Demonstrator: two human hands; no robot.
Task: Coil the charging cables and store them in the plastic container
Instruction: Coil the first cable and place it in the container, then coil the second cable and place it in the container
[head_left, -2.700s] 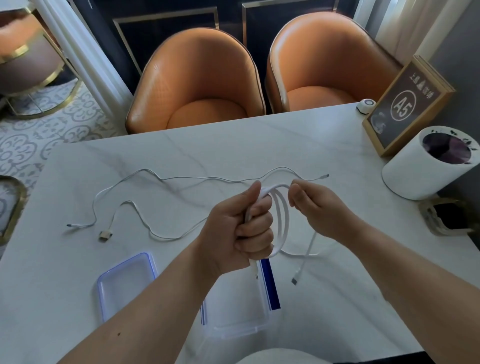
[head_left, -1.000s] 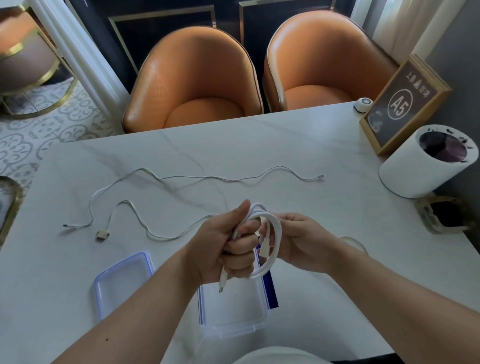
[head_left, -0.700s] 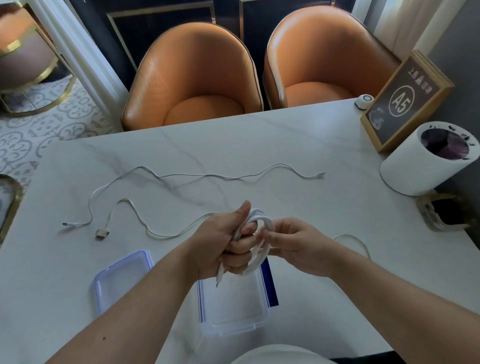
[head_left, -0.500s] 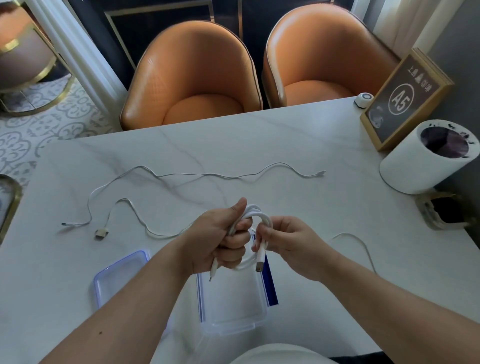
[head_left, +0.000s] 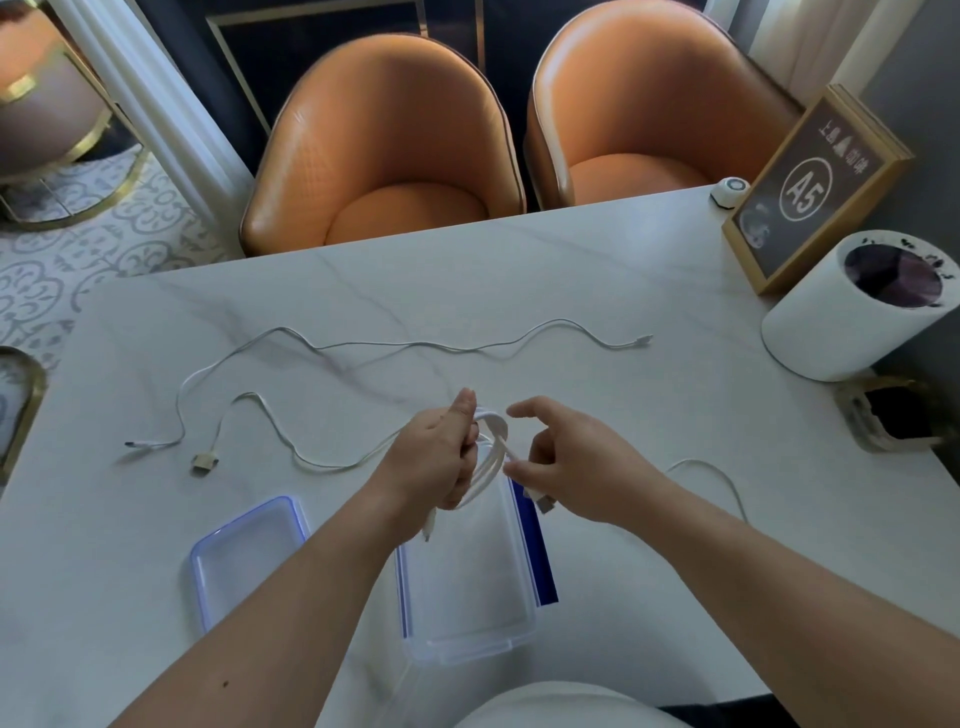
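Above the open plastic container (head_left: 467, 587) at 6 o'clock on the worktop (head_left: 519, 270), the left hand (head_left: 431, 462) grips a coiled white cable (head_left: 493, 441), fingers closed around it, while the right hand (head_left: 571, 457) pinches its loose end. Two more cables (head_left: 415, 344) lie toward 10 o'clock, the lid (head_left: 244, 556) at 7 o'clock, and a framed sign (head_left: 810, 187) at 2 o'clock reads "A5".

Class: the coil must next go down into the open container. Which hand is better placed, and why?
Left. The left hand grips the coiled cable just above the open container; the right hand only pinches the cable's loose end.
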